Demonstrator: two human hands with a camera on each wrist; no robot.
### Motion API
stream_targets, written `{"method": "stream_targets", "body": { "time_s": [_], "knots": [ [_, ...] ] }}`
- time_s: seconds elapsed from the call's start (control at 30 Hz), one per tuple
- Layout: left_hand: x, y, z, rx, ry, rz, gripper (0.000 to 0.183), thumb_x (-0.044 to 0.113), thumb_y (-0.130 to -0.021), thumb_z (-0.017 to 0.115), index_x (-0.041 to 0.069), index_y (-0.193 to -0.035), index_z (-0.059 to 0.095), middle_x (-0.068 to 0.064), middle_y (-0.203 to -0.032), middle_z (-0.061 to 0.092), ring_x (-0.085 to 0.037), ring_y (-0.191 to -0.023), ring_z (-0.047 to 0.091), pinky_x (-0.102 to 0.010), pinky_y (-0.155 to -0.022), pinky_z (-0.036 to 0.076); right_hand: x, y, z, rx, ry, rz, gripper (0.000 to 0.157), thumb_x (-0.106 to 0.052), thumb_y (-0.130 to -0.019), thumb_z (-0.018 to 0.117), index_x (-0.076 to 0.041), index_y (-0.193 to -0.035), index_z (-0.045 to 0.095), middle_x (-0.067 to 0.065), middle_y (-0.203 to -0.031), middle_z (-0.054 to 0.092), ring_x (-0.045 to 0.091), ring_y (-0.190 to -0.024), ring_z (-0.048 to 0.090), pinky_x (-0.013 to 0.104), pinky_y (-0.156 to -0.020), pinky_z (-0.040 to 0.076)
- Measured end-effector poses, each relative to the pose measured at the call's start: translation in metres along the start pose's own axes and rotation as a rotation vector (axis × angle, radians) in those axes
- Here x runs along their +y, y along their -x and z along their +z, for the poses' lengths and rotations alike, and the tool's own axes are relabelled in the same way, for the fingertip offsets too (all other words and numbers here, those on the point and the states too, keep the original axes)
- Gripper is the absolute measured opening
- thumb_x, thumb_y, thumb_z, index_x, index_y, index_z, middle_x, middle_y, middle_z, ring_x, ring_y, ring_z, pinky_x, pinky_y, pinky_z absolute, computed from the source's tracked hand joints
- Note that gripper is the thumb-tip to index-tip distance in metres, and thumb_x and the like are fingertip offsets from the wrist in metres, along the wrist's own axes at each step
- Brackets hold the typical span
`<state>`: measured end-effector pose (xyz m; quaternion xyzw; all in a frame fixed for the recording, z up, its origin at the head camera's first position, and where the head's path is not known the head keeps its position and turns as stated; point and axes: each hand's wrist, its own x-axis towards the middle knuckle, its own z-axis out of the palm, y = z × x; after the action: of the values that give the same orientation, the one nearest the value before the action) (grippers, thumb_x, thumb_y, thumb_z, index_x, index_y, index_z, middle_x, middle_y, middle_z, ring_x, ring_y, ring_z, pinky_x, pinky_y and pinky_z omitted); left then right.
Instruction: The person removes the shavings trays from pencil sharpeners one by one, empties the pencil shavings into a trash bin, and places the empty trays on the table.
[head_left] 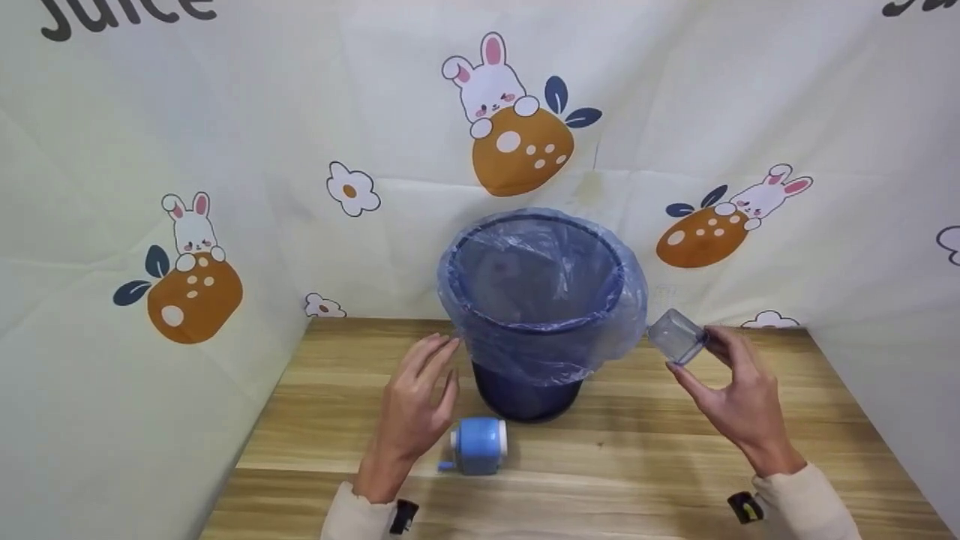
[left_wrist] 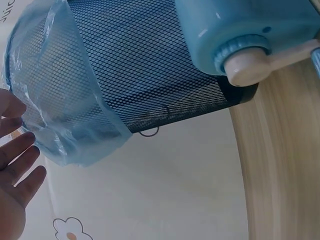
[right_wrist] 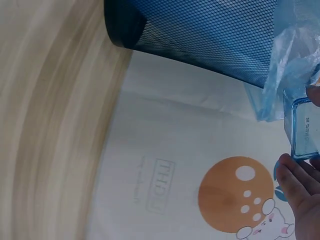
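A dark mesh waste bin [head_left: 529, 397] stands on the table, lined with a translucent blue bag [head_left: 517, 352] folded over its rim. My right hand [head_left: 739, 397] pinches a small clear plastic box [head_left: 676, 336] between thumb and fingers, right of the bin. Some lettering shows on the box [right_wrist: 305, 129] in the right wrist view. On the bin's left, my left hand [head_left: 416, 394] has loosely extended fingers and holds nothing. Its fingertips are near the bag; whether they touch it I cannot tell. A blue crank pencil sharpener [head_left: 480, 446] stands in front of the bin, near the left hand.
The wood-grain table [head_left: 637, 480] is enclosed by a pale cloth [head_left: 397, 255] printed with rabbits, oranges and flowers. The bin stands close to the back cloth. Dark straps with small devices show at both cuffs.
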<state>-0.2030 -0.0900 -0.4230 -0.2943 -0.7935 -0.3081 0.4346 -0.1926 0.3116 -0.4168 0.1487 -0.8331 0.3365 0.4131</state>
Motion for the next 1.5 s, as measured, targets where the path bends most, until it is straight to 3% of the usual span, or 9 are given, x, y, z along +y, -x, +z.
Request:
{"method": "stream_targets", "body": {
  "time_s": [0.07,0.13,0.4,0.7,0.93,1.0,1.1,1.2,1.5],
  "knots": [
    [-0.002,0.003,-0.001,0.001,-0.003,-0.007,0.039,-0.005,-0.079,0.069,-0.003,-0.119,0.068,-0.017,-0.117,0.066,-0.034,-0.113,0.06,-0.028,-0.107,0.042,0.002,0.006,0.001,-0.01,0.0,0.032,0.064,0.001,-0.06,0.092,0.009,-0.116,0.061,0.02,-0.106,0.066,-0.012,-0.102,0.054,0.001,-0.089,0.041],
    [-0.004,0.006,-0.002,0.0,-0.007,-0.012,0.038,-0.004,-0.08,0.069,-0.003,-0.118,0.068,-0.017,-0.116,0.066,-0.034,-0.112,0.061,-0.029,-0.106,0.043,0.004,0.011,0.002,-0.019,0.007,0.067,0.063,0.001,-0.06,0.092,0.01,-0.114,0.062,0.02,-0.104,0.066,-0.012,-0.1,0.054,0.0,-0.088,0.041],
    [-0.011,0.018,-0.002,-0.007,-0.024,-0.024,0.038,-0.005,-0.079,0.07,-0.004,-0.117,0.068,-0.015,-0.115,0.067,-0.034,-0.11,0.062,-0.03,-0.106,0.044,0.01,0.033,0.011,-0.063,0.039,0.148,0.063,-0.001,-0.061,0.092,0.009,-0.115,0.061,0.018,-0.107,0.068,0.022,-0.092,0.068,-0.002,-0.086,0.038],
    [-0.015,0.025,-0.004,-0.011,-0.033,-0.023,0.034,-0.005,-0.08,0.069,-0.004,-0.114,0.069,-0.016,-0.111,0.067,-0.034,-0.107,0.062,-0.036,-0.101,0.047,0.014,0.059,0.028,-0.154,-0.029,0.149,0.065,0.001,-0.059,0.091,0.011,-0.115,0.06,0.023,-0.107,0.068,0.038,-0.09,0.07,-0.001,-0.089,0.039],
    [-0.02,0.031,-0.006,-0.021,-0.061,-0.014,0.035,-0.005,-0.078,0.07,-0.003,-0.113,0.069,-0.015,-0.108,0.068,-0.033,-0.103,0.063,-0.04,-0.093,0.052,0.017,0.074,0.039,-0.192,-0.029,0.151,0.062,-0.002,-0.06,0.092,0.009,-0.114,0.062,0.02,-0.106,0.069,0.037,-0.088,0.07,-0.001,-0.088,0.039],
    [-0.021,0.033,-0.007,-0.029,-0.067,-0.021,0.035,-0.004,-0.079,0.07,-0.003,-0.114,0.07,-0.015,-0.108,0.068,-0.032,-0.103,0.064,-0.04,-0.093,0.052,0.019,0.077,0.041,-0.206,-0.027,0.163,0.062,-0.002,-0.06,0.092,0.009,-0.113,0.062,0.019,-0.105,0.069,0.036,-0.088,0.07,0.005,-0.087,0.045],
    [-0.023,0.035,-0.007,-0.038,-0.079,-0.032,0.034,-0.003,-0.08,0.071,-0.002,-0.114,0.07,-0.015,-0.108,0.068,-0.03,-0.104,0.064,-0.039,-0.092,0.052,0.022,0.083,0.043,-0.237,-0.029,0.199,0.061,-0.001,-0.061,0.091,0.009,-0.113,0.062,0.02,-0.105,0.069,0.035,-0.089,0.07,0.024,-0.083,0.057],
    [-0.025,0.037,-0.006,-0.042,-0.096,-0.041,0.035,-0.003,-0.079,0.072,-0.002,-0.114,0.07,-0.014,-0.108,0.069,-0.029,-0.103,0.064,-0.039,-0.091,0.053,0.025,0.089,0.045,-0.27,-0.028,0.239,0.06,-0.003,-0.063,0.09,0.01,-0.114,0.061,0.021,-0.106,0.069,0.036,-0.09,0.07,0.044,-0.081,0.058],
    [-0.028,0.042,-0.005,-0.04,-0.101,-0.041,0.036,-0.005,-0.077,0.073,-0.002,-0.113,0.07,-0.014,-0.108,0.068,-0.032,-0.103,0.065,-0.046,-0.093,0.053,0.031,0.101,0.05,-0.338,-0.022,0.326,0.06,-0.011,-0.067,0.09,0.007,-0.116,0.062,0.02,-0.108,0.069,0.034,-0.093,0.07,0.05,-0.083,0.056]
  ]
}}
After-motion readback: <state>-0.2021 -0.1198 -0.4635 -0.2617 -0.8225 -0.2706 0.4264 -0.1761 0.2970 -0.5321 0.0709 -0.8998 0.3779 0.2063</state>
